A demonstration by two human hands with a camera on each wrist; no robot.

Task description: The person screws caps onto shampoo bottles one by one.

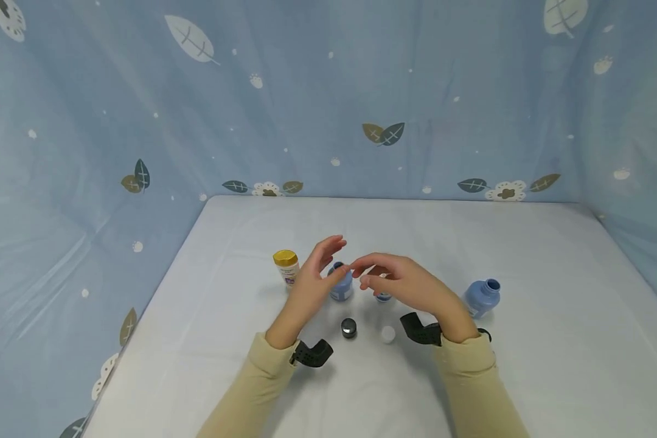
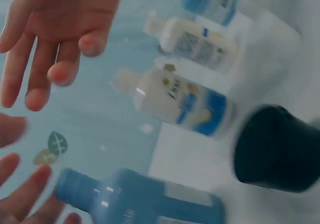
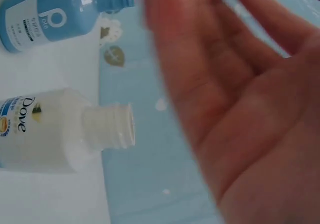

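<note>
My left hand (image 1: 312,277) hovers beside an uncapped blue bottle (image 1: 342,291), thumb overlapping its neck in the head view. Fingers apart, it holds nothing. The right hand (image 1: 407,283) hangs over a white Dove bottle (image 2: 175,101), mostly hidden beneath it in the head view; its fingers are loosely bent around nothing. In the right wrist view the Dove bottle (image 3: 55,131) shows a bare threaded neck. Nearer the person lie a black cap (image 1: 348,328) and a white cap (image 1: 388,334).
Left of the blue bottle stands a white bottle with a gold cap (image 1: 286,266). A second uncapped blue bottle (image 1: 482,297) stands to the right, beside the right forearm. The white tabletop (image 1: 553,340) meets a patterned blue curtain (image 1: 328,121) at the back.
</note>
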